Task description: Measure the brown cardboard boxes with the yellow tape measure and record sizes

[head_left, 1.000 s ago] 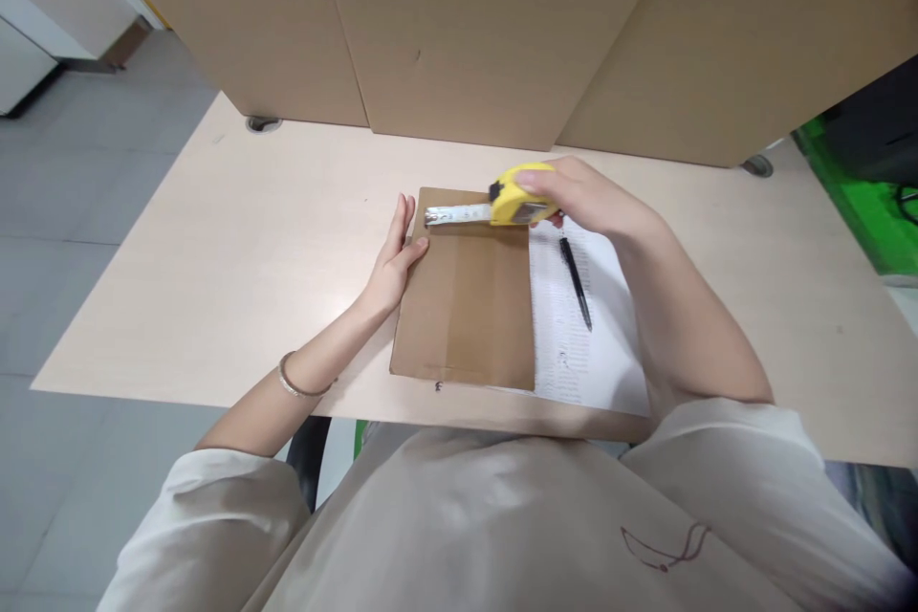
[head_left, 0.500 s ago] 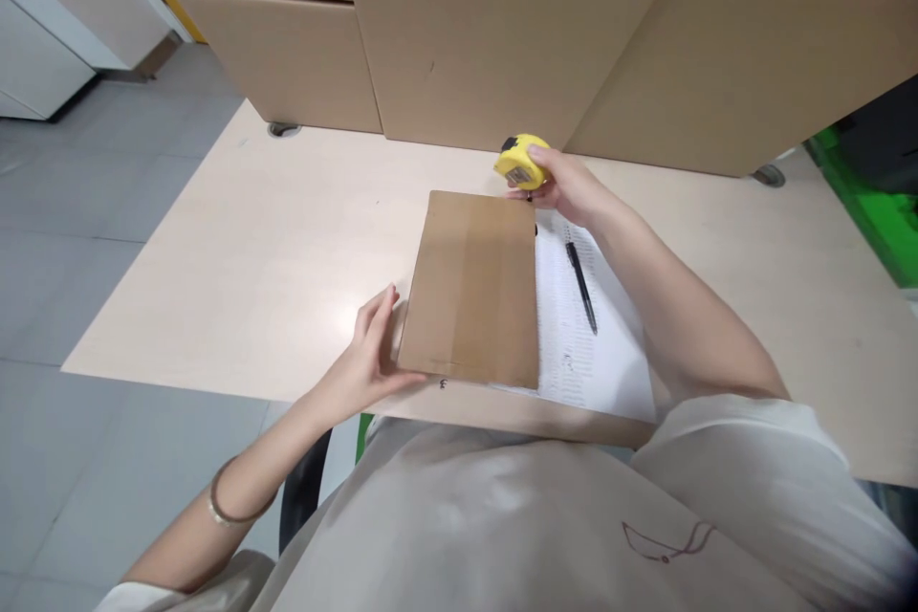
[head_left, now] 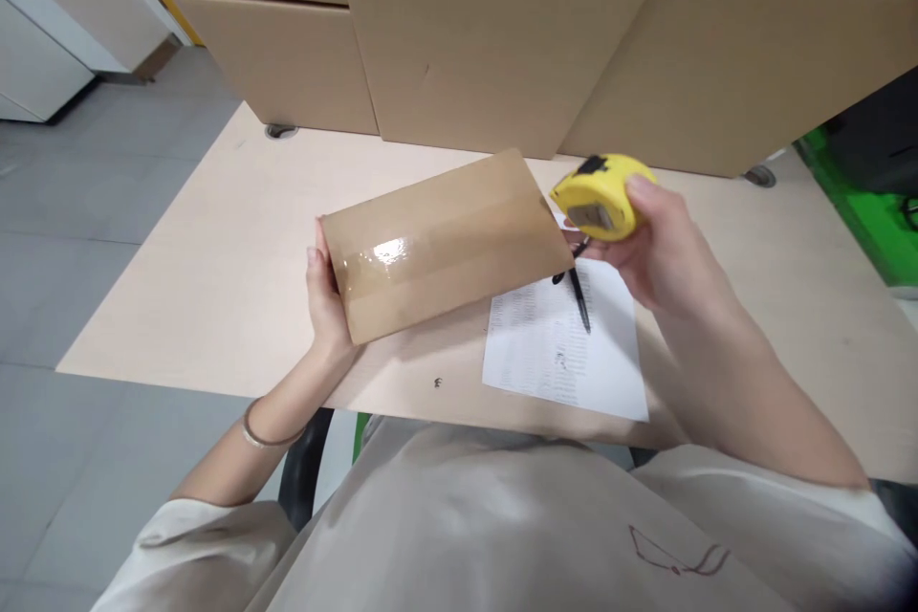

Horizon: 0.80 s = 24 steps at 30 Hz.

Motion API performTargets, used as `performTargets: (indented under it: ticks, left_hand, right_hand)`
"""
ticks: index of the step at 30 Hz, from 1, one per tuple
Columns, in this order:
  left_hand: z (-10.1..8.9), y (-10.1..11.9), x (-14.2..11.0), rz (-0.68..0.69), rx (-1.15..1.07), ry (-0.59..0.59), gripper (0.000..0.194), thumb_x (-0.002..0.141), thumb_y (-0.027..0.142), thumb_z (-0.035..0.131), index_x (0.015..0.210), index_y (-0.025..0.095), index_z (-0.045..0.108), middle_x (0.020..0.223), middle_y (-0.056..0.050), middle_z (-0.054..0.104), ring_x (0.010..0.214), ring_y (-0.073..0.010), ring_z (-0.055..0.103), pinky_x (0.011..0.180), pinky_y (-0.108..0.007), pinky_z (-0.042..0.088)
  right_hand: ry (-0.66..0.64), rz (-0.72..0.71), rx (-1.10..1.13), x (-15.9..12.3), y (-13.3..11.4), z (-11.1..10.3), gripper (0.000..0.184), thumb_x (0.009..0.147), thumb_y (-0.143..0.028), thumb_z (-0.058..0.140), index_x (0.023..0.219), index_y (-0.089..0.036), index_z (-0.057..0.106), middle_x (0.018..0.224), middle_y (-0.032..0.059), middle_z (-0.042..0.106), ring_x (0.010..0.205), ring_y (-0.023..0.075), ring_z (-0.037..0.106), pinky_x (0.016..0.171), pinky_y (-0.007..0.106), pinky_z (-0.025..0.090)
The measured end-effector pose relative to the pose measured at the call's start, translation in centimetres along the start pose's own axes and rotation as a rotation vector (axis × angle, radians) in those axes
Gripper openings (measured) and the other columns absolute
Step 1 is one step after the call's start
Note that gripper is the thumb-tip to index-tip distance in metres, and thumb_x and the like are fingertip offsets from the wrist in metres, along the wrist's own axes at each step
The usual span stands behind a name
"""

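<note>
A small brown cardboard box (head_left: pixel 445 258) with shiny clear tape along it is raised and tilted above the table. My left hand (head_left: pixel 330 306) grips its left end, the fingers partly hidden behind it. In my right hand (head_left: pixel 660 249) is a yellow tape measure (head_left: pixel 606 196), close to the box's right end; some of these fingers go out of sight near that end. Below lies a printed sheet of paper (head_left: pixel 531 354) with a black pen (head_left: pixel 579 299) on it, its upper part partly covered.
Large cardboard boxes (head_left: pixel 480 57) are stacked along the back of the pale wooden table (head_left: pixel 193 296). Two round cable holes (head_left: pixel 280 131) sit near the rear edge. A grey tiled floor (head_left: pixel 64 287) shows at left, and something green (head_left: pixel 861 210) stands at right.
The small box has been lifted off the paper and turned sideways, uncovering more of the sheet. My right hand has brought the tape measure nearer and to the right.
</note>
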<state>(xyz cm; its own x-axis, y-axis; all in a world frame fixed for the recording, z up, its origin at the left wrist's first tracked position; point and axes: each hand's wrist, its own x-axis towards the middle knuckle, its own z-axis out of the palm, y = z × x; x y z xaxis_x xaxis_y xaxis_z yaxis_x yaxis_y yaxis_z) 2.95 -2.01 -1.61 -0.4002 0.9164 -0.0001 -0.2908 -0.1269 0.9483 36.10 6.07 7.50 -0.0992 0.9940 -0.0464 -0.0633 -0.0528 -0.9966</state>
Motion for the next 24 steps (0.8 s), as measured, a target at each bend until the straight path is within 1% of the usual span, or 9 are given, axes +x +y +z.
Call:
performTargets:
  ticks: [3,5,11,15,16,18,21,22,24]
  left_hand:
    - [0.0,0.1,1.8,-0.037,-0.021,-0.074,0.075,0.095,0.064,0.088,0.164,0.038,0.073,0.172,0.001,0.072,0.171,-0.0402,0.057,0.134,-0.048,0.057]
    - [-0.2,-0.3,2.7,-0.113,0.008,-0.143,0.082,0.088,0.053,0.094,0.164,0.036,0.072,0.174,-0.001,0.071,0.166,-0.0412,0.061,0.129,-0.046,0.059]
    - [-0.8,-0.7,4.2,-0.246,0.168,-0.245,0.108,0.072,0.047,0.102,0.172,0.029,0.067,0.175,-0.008,0.071,0.164,-0.0499,0.061,0.131,-0.055,0.058]
    - [-1.4,-0.1,3.7,-0.276,0.242,-0.324,0.100,0.082,0.050,0.099,0.174,0.032,0.065,0.180,-0.008,0.066,0.170,-0.0502,0.055,0.138,-0.061,0.052]
    - [-1.5,0.0,3.5,-0.272,0.247,-0.334,0.096,0.086,0.052,0.097,0.174,0.032,0.064,0.181,-0.008,0.065,0.170,-0.0502,0.055,0.139,-0.062,0.052]
    - [-1.7,0.0,3.3,-0.249,0.250,-0.334,0.094,0.090,0.054,0.096,0.175,0.032,0.063,0.182,-0.009,0.063,0.172,-0.0497,0.053,0.140,-0.062,0.050]
    - [-1.9,-0.4,3.3,-0.228,0.260,-0.308,0.098,0.087,0.055,0.099,0.175,0.031,0.062,0.187,-0.009,0.058,0.177,-0.0487,0.047,0.144,-0.061,0.045]
    - [-2.0,-0.6,3.4,-0.226,0.262,-0.296,0.101,0.085,0.056,0.100,0.175,0.030,0.061,0.189,-0.010,0.055,0.178,-0.0489,0.044,0.145,-0.061,0.043]
    - [-2.0,-0.9,3.6,-0.223,0.262,-0.269,0.106,0.081,0.057,0.103,0.174,0.028,0.061,0.191,-0.012,0.050,0.180,-0.0492,0.041,0.146,-0.061,0.041]
  right_hand:
    - [0.080,-0.010,0.006,-4.3,0.8,-0.6,0.034,0.098,-0.059,0.080,0.108,-0.027,0.083,0.105,0.0067,0.085,0.082,0.0251,0.080,0.066,0.035,0.068]
    - [0.128,0.019,0.036,-6.1,1.8,-1.0,0.032,0.097,-0.058,0.079,0.105,-0.028,0.085,0.100,0.0059,0.085,0.078,0.0242,0.079,0.068,0.036,0.069]
    - [0.133,0.203,0.052,-8.2,4.5,-1.7,0.033,0.091,-0.061,0.078,0.104,-0.031,0.085,0.101,0.0073,0.088,0.081,0.0315,0.082,0.082,0.050,0.074]
    - [0.163,0.223,-0.108,-8.0,4.5,-3.4,0.024,0.090,-0.055,0.074,0.102,-0.035,0.082,0.110,0.0107,0.089,0.105,0.0431,0.085,0.100,0.063,0.070]
    - [0.166,0.194,-0.159,-7.6,4.1,-3.8,0.024,0.092,-0.054,0.072,0.103,-0.035,0.081,0.112,0.0112,0.089,0.106,0.0437,0.085,0.101,0.064,0.069]
    - [0.109,0.141,-0.221,-6.3,3.1,-3.6,0.023,0.095,-0.055,0.072,0.104,-0.035,0.078,0.112,0.0101,0.088,0.089,0.0394,0.084,0.090,0.061,0.069]
    - [-0.072,0.117,-0.156,-2.8,1.6,-0.4,0.031,0.090,-0.058,0.084,0.100,-0.033,0.068,0.100,0.0040,0.085,0.059,0.0238,0.070,0.066,0.046,0.064]
    - [-0.155,0.130,-0.138,-1.4,1.2,1.5,0.037,0.089,-0.061,0.086,0.097,-0.031,0.065,0.095,0.0028,0.081,0.058,0.0216,0.069,0.060,0.042,0.063]
    - [-0.319,0.164,-0.177,1.3,0.8,6.1,0.049,0.089,-0.069,0.089,0.096,-0.029,0.060,0.100,0.0044,0.078,0.066,0.0204,0.073,0.058,0.038,0.063]
